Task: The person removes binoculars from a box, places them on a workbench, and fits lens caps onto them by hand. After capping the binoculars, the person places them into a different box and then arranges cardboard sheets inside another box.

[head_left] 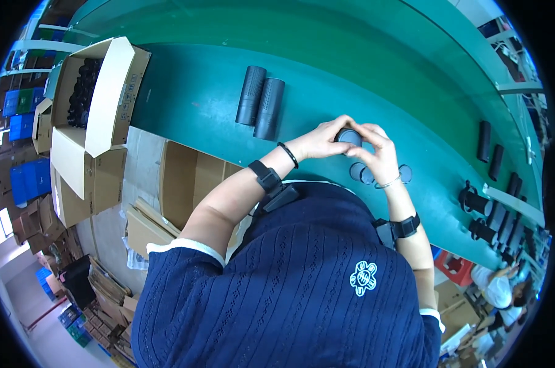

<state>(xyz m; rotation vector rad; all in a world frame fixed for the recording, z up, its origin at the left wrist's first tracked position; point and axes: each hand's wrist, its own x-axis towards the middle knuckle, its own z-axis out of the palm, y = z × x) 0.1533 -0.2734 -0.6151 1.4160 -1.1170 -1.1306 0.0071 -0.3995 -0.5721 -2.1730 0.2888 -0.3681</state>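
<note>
Two hands meet over the green table, near its front edge and just ahead of the person's chest. The left hand and the right hand are both wrapped around one dark cylindrical part, fingers curled closed on its sides so that only its rounded end shows between them. It is held a little above the tabletop. Just below the hands, on the table, lie several small round dark discs, possibly caps, though the view is too small to be sure. Further back toward the middle of the table, two dark ribbed cylinders lie side by side, touching, well apart from the hands. Along the right edge of the table more black tubes lie in a loose row. At the table's left end stands an open cardboard box filled with dark parts. Each wrist carries a black strapped band.
</note>
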